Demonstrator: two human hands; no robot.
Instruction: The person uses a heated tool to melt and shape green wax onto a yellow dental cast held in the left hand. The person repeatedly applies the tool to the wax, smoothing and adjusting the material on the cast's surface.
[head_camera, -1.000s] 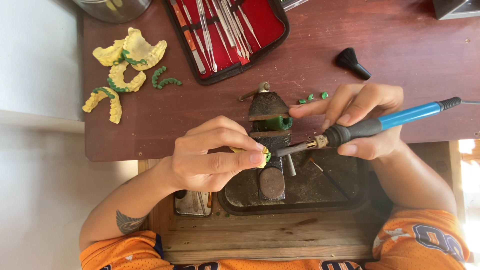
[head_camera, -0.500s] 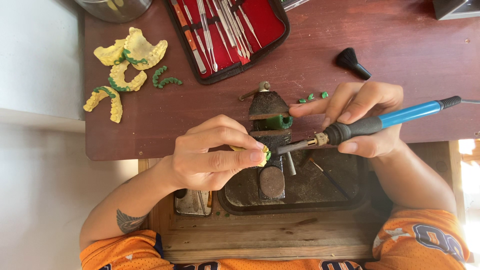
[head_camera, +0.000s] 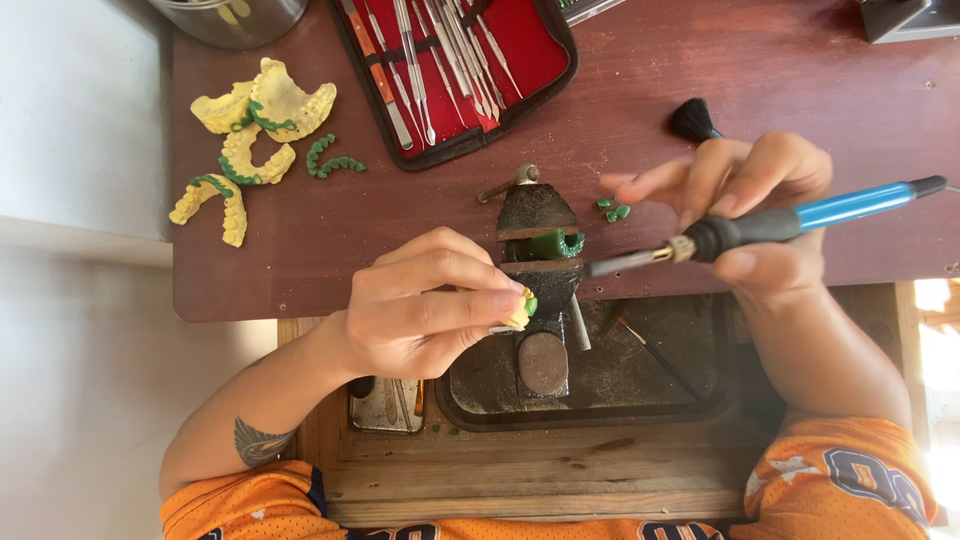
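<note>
At the middle of the frame the left hand (head_camera: 425, 315) is curled tight, fingertips pinching a small yellow dental cast with a green wax rim (head_camera: 521, 310); only its edge peeks out beside the thumb. The right hand (head_camera: 755, 210), centre right, is closed round a pen-like electric wax knife (head_camera: 770, 225) with a glossy blue handle, black grip and slim metal tip, index finger stretched out. The tip points left, just short of the cast. Between the hands stands a dark, grimy bench block (head_camera: 540, 265) holding a green wax arch (head_camera: 557, 244). Upper left on the worn reddish wooden bench (head_camera: 700, 80) lie chalky yellow plaster casts (head_camera: 255, 140) with green wax strips. A red-lined instrument case (head_camera: 450, 70) of steel tools sits top centre.
</note>
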